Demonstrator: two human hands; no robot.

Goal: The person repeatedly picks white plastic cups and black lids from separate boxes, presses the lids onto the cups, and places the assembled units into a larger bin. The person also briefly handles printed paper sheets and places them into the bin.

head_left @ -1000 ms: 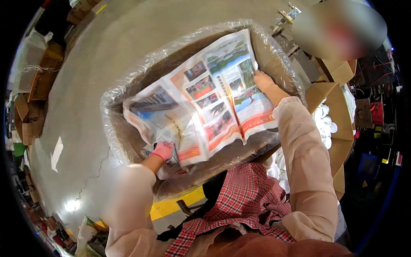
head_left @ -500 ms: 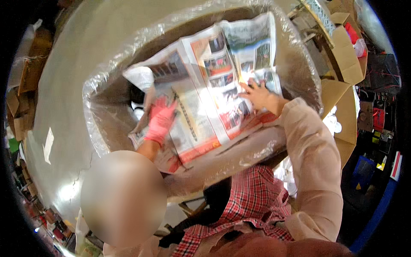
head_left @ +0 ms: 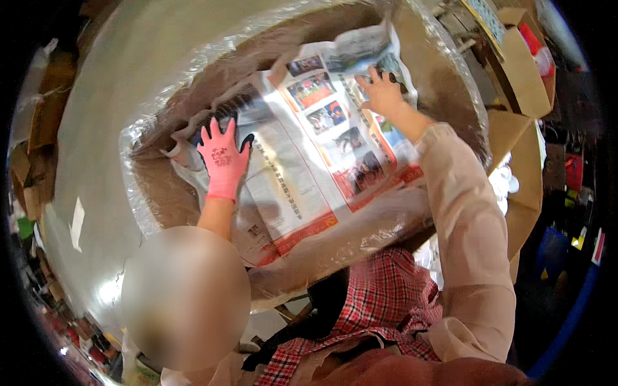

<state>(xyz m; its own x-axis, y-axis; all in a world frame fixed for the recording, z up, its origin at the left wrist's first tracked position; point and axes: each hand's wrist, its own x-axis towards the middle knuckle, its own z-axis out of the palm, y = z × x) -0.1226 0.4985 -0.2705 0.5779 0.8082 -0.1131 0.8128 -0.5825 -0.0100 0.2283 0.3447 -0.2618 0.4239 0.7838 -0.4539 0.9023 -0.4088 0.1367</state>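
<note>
Now both hands have slid up from the sheet's edges onto its face, the gloved left hand (head_left: 223,161) spread flat and the bare right hand (head_left: 381,92) splayed, pressing the newspaper (head_left: 309,154) down inside the plastic-lined cardboard box (head_left: 148,212), so the lining looks nearly settled.

A newspaper (head_left: 309,148) lies spread open and flat inside a box (head_left: 161,193), under both hands. Its pages are white with columns of print, small colour photographs and red bands along the near edges. The left hand (head_left: 222,157), in a pink glove, presses palm-down with fingers spread on the sheet's left part, where the paper crumples up against the box wall just beyond the fingertips. The right hand (head_left: 381,93), bare, presses flat on the far right page, near the sheet's upper corner. A centre fold runs between the two hands.
</note>
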